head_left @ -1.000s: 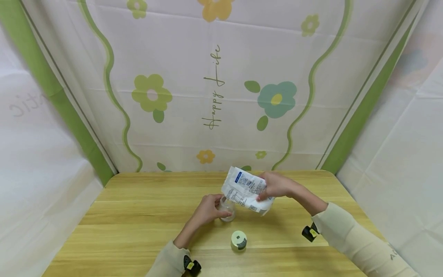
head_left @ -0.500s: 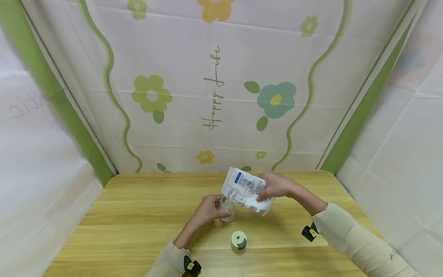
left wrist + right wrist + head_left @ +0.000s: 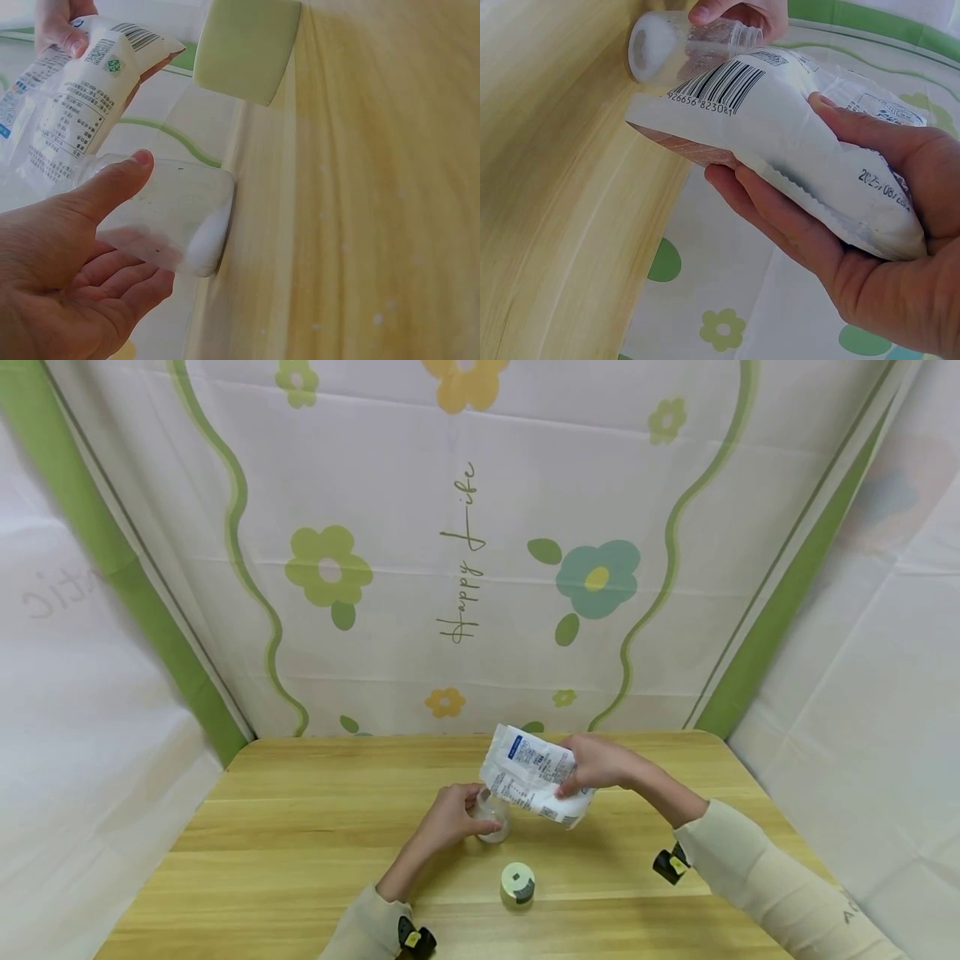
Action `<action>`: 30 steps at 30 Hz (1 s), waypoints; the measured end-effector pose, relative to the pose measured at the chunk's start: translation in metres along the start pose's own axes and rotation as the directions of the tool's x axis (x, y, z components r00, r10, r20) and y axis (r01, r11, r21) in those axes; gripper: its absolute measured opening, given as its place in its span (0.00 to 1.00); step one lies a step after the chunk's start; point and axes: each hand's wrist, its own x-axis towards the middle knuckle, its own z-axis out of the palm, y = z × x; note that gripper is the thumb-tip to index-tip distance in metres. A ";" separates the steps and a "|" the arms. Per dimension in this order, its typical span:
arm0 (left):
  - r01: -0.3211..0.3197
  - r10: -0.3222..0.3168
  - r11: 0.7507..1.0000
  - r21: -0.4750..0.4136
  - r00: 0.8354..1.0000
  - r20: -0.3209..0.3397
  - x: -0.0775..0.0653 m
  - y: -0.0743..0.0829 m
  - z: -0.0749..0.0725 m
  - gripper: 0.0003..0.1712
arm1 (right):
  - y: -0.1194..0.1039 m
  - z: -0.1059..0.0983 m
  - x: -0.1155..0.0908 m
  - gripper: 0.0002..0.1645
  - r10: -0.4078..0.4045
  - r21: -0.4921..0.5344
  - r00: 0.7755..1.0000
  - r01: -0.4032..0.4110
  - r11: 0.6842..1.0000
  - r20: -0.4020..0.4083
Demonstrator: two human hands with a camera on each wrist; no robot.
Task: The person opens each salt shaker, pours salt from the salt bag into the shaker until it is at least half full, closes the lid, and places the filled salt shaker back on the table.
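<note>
Nearest to the person, a pale green piece, seemingly a lid (image 3: 517, 883), rests on the counter (image 3: 300, 852). Beyond it, the left hand (image 3: 450, 817) holds a clear jar (image 3: 199, 195) between thumb and curled fingers, the jar standing upright on the counter. To its right, the fingers of the right hand (image 3: 603, 762) pinch a white bag (image 3: 532, 772), whose long axis points leftward, one end at the jar's mouth; whether they touch, I cannot tell. Behind hangs a flowered curtain (image 3: 405, 643).
</note>
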 end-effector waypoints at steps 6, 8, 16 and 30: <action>-0.007 0.007 1.000 0.003 1.000 -0.001 0.000 -0.001 0.000 0.33 | 0.000 0.000 0.000 0.20 -0.006 0.005 1.000 0.006 1.000 0.008; -0.013 0.013 1.000 0.005 1.000 0.000 0.000 -0.001 0.000 0.33 | 0.001 0.000 0.000 0.20 -0.005 0.006 1.000 0.005 1.000 0.008; -0.013 0.013 1.000 0.000 1.000 0.002 -0.001 0.000 0.000 0.33 | 0.001 0.000 -0.001 0.21 -0.002 0.015 1.000 0.002 1.000 0.008; -0.011 0.011 1.000 0.000 1.000 -0.001 -0.001 0.000 -0.001 0.36 | 0.002 0.000 0.001 0.20 -0.013 0.000 1.000 0.013 1.000 0.005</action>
